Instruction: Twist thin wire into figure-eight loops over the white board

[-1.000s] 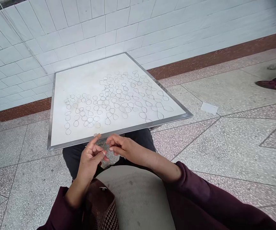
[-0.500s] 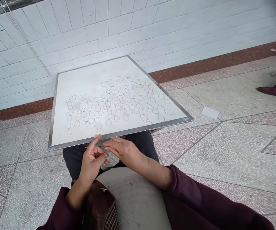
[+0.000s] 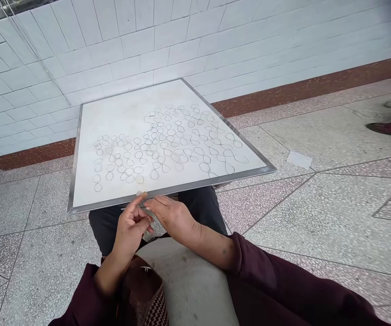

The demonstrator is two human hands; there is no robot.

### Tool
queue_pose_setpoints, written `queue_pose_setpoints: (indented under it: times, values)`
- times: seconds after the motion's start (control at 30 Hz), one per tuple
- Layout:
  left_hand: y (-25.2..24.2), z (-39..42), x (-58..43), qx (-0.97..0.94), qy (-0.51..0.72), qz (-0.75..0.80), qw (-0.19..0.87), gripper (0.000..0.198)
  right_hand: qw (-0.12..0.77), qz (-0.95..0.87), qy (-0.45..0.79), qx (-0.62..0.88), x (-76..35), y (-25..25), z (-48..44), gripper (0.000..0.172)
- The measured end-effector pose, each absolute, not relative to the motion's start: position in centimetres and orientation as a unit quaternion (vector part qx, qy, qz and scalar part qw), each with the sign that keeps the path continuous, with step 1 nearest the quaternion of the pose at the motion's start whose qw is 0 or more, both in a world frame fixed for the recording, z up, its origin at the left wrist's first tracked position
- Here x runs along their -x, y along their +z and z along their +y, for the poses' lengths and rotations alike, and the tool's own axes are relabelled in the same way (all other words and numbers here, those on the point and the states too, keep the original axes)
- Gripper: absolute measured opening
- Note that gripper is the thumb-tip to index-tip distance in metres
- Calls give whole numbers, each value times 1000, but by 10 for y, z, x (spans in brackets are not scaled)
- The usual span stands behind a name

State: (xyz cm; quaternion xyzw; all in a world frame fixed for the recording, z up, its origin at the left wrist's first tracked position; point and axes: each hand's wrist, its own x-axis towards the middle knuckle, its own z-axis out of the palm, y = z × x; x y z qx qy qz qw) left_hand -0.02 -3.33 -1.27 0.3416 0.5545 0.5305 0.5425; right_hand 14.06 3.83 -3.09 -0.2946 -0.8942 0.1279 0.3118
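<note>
Both bare hands meet just in front of the near edge of a white board (image 3: 114, 117) with a grey metal rim. My left hand (image 3: 129, 231) is palm-up, with the index finger raised to the rim and the thumb bent in against the other fingers. My right hand (image 3: 178, 219) reaches in from the right, palm down, its fingers pressed together close to the left fingertips. Anything thin pinched between them is too small to make out. Thin dark figure-eight loops (image 3: 158, 167), like thread or hair, lie in rows on the board. A small pale spot shows by the left index tip.
The board rests over my dark-trousered legs (image 3: 202, 203). Behind it stands a white tiled wall (image 3: 168, 45) with a red-brown skirting. A white paper piece (image 3: 299, 160) lies on the terrazzo floor to the right. Another person's shoe (image 3: 390, 130) is at the far right.
My right hand has shifted slightly left and down, closer to the left fingers. The left hand is almost in the same place, its index tip slightly to the right. The loops have not moved.
</note>
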Motion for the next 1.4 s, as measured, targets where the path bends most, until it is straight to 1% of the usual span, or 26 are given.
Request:
queue_pose_setpoints:
  times: [0.1, 0.27, 0.4, 0.53, 0.77, 0.83, 1.0, 1.23, 1.4]
  values:
    - [-13, -34, -1, -333, 556, 553, 524, 56, 333, -875, 145, 320, -139, -31, 39, 17]
    - [-10, -36, -7, -345, 576, 566, 477, 55, 351, -853, 194, 335, -138, -30, 39, 17]
    - [-7, -38, -8, -362, 581, 572, 452, 53, 370, -833, 248, 329, -137, -26, 39, 14]
    - [-9, -36, -6, -372, 561, 564, 478, 56, 372, -829, 267, 321, -139, -26, 41, 17]
    - [-14, -36, -3, -379, 530, 544, 528, 55, 367, -847, 242, 300, -144, -26, 45, 20]
    - [-14, -38, -1, -402, 517, 545, 523, 55, 362, -849, 243, 298, -145, -26, 46, 21]
    - [-11, -39, 6, -442, 501, 595, 448, 52, 357, -863, 250, 255, -148, -26, 50, 22]
    - [-9, -36, 9, -391, 526, 552, 515, 56, 336, -893, 218, 202, -149, -16, 51, 31]
    - [-6, -35, 9, -391, 523, 551, 521, 60, 322, -887, 266, 198, -152, -11, 52, 24]
